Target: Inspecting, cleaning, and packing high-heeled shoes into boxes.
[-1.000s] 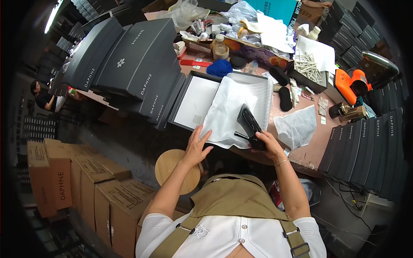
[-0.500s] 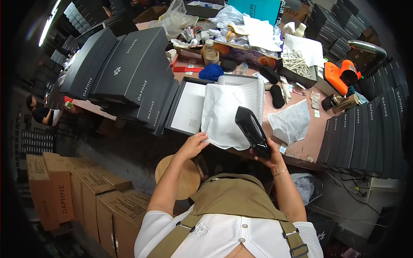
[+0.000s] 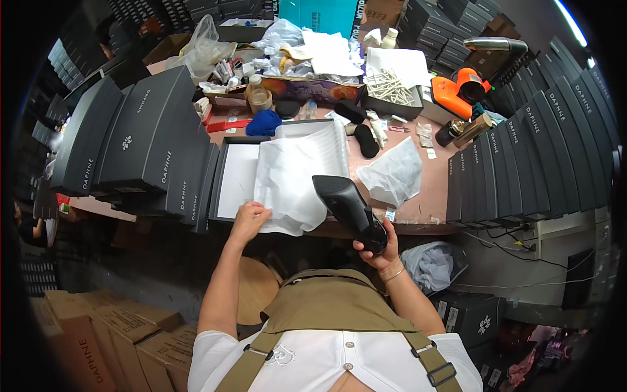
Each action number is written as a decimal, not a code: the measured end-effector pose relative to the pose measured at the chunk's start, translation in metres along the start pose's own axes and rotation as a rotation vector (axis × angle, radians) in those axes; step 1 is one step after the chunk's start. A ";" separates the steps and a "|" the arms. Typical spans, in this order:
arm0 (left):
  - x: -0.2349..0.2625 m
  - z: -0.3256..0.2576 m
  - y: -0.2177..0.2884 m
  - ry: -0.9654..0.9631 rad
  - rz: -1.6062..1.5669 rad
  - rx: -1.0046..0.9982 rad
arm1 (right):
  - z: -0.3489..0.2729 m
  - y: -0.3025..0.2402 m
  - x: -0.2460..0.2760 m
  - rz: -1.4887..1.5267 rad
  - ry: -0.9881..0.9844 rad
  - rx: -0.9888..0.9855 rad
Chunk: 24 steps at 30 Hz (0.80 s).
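A cluttered worktop (image 3: 431,189) runs across a storeroom, with stacked black boxes (image 3: 140,140) at its left. Next comes an open box (image 3: 225,179) lined with white tissue paper (image 3: 294,176); the left hand (image 3: 250,219) rests on the paper's near edge, fingers curled over it. Right of that, the right hand (image 3: 379,243) is wrapped around a black shoe (image 3: 346,206), held up above the worktop's near edge.

Black lidded boxes (image 3: 140,140) stacked left, open box (image 3: 225,179) beside.
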<state>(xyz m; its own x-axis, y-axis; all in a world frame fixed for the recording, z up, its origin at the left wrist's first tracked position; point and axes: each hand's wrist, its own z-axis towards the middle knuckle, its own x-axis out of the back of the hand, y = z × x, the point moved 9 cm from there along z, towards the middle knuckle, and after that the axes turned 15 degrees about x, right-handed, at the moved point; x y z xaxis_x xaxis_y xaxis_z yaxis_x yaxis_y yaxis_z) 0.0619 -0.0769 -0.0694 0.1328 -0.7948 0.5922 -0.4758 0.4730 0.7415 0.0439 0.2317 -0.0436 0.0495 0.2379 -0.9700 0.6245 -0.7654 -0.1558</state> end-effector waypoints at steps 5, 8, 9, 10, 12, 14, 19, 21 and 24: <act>0.044 -0.041 0.068 0.624 0.188 -0.222 | -0.011 0.000 -0.033 -0.484 -0.235 -0.212; 0.041 -0.056 0.091 0.502 -0.106 -0.329 | -0.008 0.018 -0.082 -0.824 -0.320 -0.382; 0.036 -0.068 0.107 0.463 -0.123 -0.455 | 0.000 0.023 -0.074 -0.849 -0.280 -0.386; 0.033 -0.082 0.122 0.419 -0.139 -0.581 | 0.009 0.028 -0.067 -0.873 -0.239 -0.390; 0.025 -0.100 0.133 0.302 -0.109 -0.641 | 0.034 0.036 -0.057 -0.894 -0.074 -0.219; 0.032 -0.109 0.140 0.297 -0.151 -0.663 | 0.046 0.044 -0.058 -0.717 -0.057 -0.066; 0.001 -0.127 0.192 0.224 -0.141 -0.833 | 0.067 0.051 -0.041 -1.124 -0.171 0.355; -0.018 -0.123 0.199 0.179 -0.154 -0.824 | 0.079 0.046 -0.043 -0.892 -0.147 0.285; -0.026 -0.116 0.202 0.167 -0.147 -0.743 | 0.092 0.026 -0.092 -1.062 -0.389 0.352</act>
<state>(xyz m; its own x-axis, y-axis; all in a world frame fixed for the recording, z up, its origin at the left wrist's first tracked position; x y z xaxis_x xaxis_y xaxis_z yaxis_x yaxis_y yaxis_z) 0.0635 0.0829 0.1016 0.3069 -0.8290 0.4676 0.2573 0.5453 0.7978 -0.0164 0.1352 0.0240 -0.6430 0.7021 -0.3059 -0.0423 -0.4313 -0.9012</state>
